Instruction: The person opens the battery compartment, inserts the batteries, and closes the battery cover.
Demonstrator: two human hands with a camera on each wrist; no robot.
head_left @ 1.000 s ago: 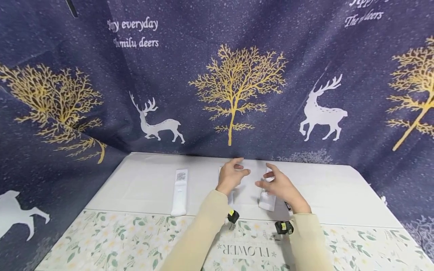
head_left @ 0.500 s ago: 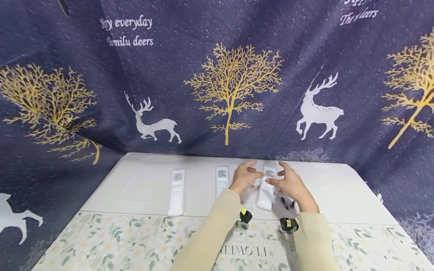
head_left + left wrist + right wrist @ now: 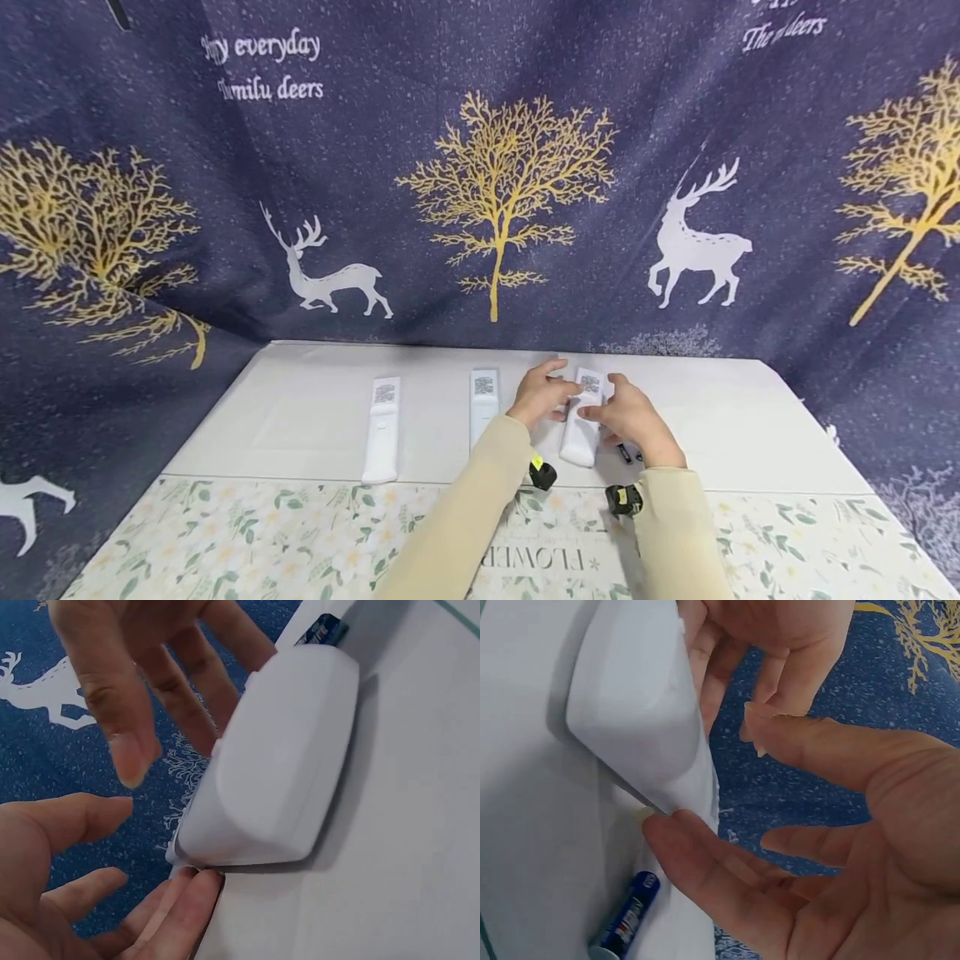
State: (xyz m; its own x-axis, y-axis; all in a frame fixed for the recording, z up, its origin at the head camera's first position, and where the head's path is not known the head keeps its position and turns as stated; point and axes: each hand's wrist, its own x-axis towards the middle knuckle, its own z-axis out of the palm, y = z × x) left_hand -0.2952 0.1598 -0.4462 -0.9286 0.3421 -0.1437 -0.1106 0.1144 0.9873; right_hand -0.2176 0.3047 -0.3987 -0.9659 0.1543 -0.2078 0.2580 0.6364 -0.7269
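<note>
A white remote control (image 3: 579, 442) lies lengthwise on the white table with a QR sticker on its upturned side. My left hand (image 3: 537, 395) is at its left side, and my right hand (image 3: 628, 417) is at its right. In the left wrist view, fingertips of the left hand touch the low edge of the remote's casing, while the thumb stands off it. The right wrist view has the right hand's fingertips against the other edge, its thumb raised. Neither hand wraps round the remote. Beside it lies a blue battery (image 3: 630, 915).
Two similar white remotes lie to the left, one mid-table (image 3: 483, 408) and one farther left (image 3: 382, 442). Two dark batteries (image 3: 624, 454) are partly hidden by the right hand. A flowered cloth (image 3: 285, 533) covers the front; a blue deer-print curtain (image 3: 360, 167) hangs behind.
My left hand has moved right, from over the middle remote to the right remote's side. My right hand drew away slightly, then came back against that remote. The head view has shifted slightly.
</note>
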